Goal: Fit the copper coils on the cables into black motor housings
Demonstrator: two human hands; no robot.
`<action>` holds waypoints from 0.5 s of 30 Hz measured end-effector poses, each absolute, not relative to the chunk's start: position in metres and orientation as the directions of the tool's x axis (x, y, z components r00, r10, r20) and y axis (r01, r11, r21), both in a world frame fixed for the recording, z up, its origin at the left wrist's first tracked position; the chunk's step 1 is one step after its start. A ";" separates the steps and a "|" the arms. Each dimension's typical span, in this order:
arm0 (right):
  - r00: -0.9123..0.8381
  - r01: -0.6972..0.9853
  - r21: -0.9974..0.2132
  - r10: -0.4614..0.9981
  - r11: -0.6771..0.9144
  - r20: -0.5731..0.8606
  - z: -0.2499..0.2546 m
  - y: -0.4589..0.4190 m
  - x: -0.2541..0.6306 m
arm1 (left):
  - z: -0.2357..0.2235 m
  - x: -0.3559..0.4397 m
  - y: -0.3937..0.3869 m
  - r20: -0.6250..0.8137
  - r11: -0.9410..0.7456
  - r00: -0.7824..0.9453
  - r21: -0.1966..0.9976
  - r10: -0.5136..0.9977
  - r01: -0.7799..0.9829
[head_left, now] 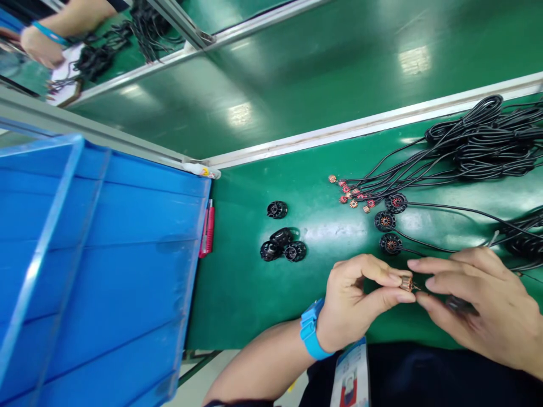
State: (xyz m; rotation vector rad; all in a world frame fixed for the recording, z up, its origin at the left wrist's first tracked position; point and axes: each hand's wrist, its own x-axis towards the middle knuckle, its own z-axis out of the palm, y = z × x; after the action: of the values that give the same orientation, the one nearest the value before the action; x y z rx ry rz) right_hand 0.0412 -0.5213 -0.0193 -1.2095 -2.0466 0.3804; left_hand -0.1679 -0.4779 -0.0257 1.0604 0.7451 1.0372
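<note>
My left hand (pixel 360 294) is closed, pinching a small ribbed copper-coloured cylinder (pixel 406 283) between thumb and fingertips. Thin wire ends stick out of its right side. My right hand (pixel 487 305) is just right of these ends, with thumb and fingers bent toward them; whether it touches them I cannot tell. A blurred dark object (pixel 461 306) shows in the hollow of that hand, partly hidden by the fingers. Beyond the hands, black round holders (pixel 391 243) with copper centres lie attached to black cables.
Coiled black cables (pixel 479 141) with red and copper star-shaped ends (pixel 353 204) lie at the right. Several loose black round holders (pixel 277 210) sit mid-table. A blue bin (pixel 127 271), red pen-like tool (pixel 207 229) and white bottle (pixel 201 170) are left. Another person's hand (pixel 42 48) works beyond the frame.
</note>
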 end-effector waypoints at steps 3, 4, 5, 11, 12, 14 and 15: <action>-0.290 0.624 -0.588 0.852 0.514 0.437 -0.022 -0.520 0.040 | -0.025 -0.169 -0.478 -0.064 0.224 0.397 0.901 0.916 -0.371; -0.289 0.622 -0.586 0.848 0.520 0.445 -0.022 -0.520 0.040 | -0.025 -0.169 -0.478 -0.072 0.251 0.417 0.885 0.906 -0.392; -0.288 0.620 -0.582 0.842 0.527 0.456 -0.021 -0.520 0.039 | -0.025 -0.169 -0.478 -0.078 0.270 0.432 0.874 0.899 -0.405; -0.264 0.585 -0.604 0.830 0.542 0.491 -0.015 -0.518 0.040 | -0.025 -0.168 -0.477 -0.071 0.251 0.438 0.895 0.896 -0.369; -0.257 0.575 -0.616 0.833 0.539 0.489 -0.014 -0.517 0.040 | -0.026 -0.168 -0.476 -0.039 0.204 0.422 0.912 0.906 -0.355; -0.255 0.552 -0.638 0.837 0.537 0.483 -0.011 -0.514 0.040 | -0.027 -0.168 -0.476 0.062 0.061 0.377 0.950 0.924 -0.307; -0.258 0.539 -0.649 0.839 0.536 0.479 -0.010 -0.513 0.040 | -0.027 -0.168 -0.475 0.121 -0.019 0.358 0.961 0.926 -0.276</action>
State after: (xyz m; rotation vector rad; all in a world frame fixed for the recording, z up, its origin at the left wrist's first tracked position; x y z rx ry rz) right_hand 0.0403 -0.5125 -0.0099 -1.1213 -1.9404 0.4541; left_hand -0.1681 -0.4751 -0.0270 1.2165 0.7007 1.0919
